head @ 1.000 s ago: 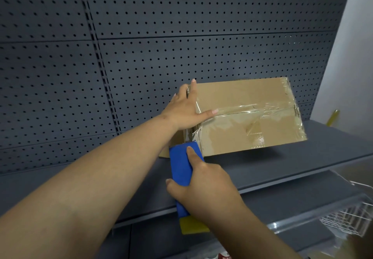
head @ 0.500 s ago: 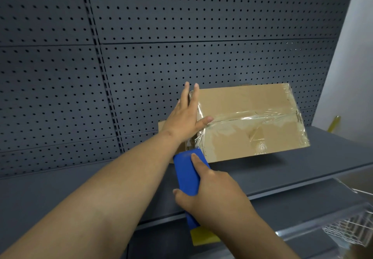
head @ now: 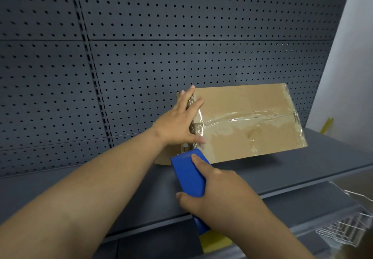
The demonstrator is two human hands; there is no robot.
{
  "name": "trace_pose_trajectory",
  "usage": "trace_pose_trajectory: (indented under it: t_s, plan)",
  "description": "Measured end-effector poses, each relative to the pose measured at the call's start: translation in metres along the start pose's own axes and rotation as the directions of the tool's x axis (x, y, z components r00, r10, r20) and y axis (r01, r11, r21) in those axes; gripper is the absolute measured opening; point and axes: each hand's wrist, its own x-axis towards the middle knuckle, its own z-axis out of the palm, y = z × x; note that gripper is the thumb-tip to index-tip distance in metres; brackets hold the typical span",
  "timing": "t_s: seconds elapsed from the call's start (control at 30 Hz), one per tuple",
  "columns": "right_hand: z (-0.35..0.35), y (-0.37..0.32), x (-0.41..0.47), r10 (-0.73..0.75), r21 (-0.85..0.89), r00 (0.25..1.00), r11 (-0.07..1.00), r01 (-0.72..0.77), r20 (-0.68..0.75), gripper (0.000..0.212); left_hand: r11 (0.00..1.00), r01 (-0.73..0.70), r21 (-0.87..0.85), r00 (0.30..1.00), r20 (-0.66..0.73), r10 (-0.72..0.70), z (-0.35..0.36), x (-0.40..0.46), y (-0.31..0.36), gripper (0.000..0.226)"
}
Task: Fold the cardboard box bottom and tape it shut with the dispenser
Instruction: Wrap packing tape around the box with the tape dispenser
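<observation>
Cardboard box (head: 242, 105) sits on the grey shelf (head: 302, 168) against the pegboard wall (head: 181, 36), taped bottom face tilted toward the camera; its left end is hidden behind the left hand, and its lower left corner is covered by the dispenser. Clear tape (head: 242, 118) runs along the centre seam, with wrinkled strips at both ends; hard to tell where each strip stops. Left hand (head: 179, 121) is flat, fingers straight, pressing the tape onto the box's left edge, arm stretched out. Right hand (head: 218, 194) grips the blue dispenser (head: 189, 176), index finger laid along its top; the dispenser's nose is touching the box's lower left corner, blade not visible. Yellow part (head: 214, 242) below the wrist is mostly hidden. White wire basket (head: 343, 226) is cut off at the lower right.
</observation>
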Motion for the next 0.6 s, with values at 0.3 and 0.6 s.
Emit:
trace_pose_trajectory:
  t_s: [0.3,0.6]
  plan:
    - [-0.016,0.008,-0.004,-0.02,-0.039,0.998,0.999,0.018,-0.054,0.075,0.998,0.056,0.02,0.994,-0.094,-0.054,-0.005,0.015,0.01,0.105]
    - [-0.033,0.019,0.004,-0.034,-0.174,0.99,0.985,0.01,-0.138,0.082,0.992,0.019,0.128,0.998,-0.057,-0.012,-0.008,0.044,0.013,0.083]
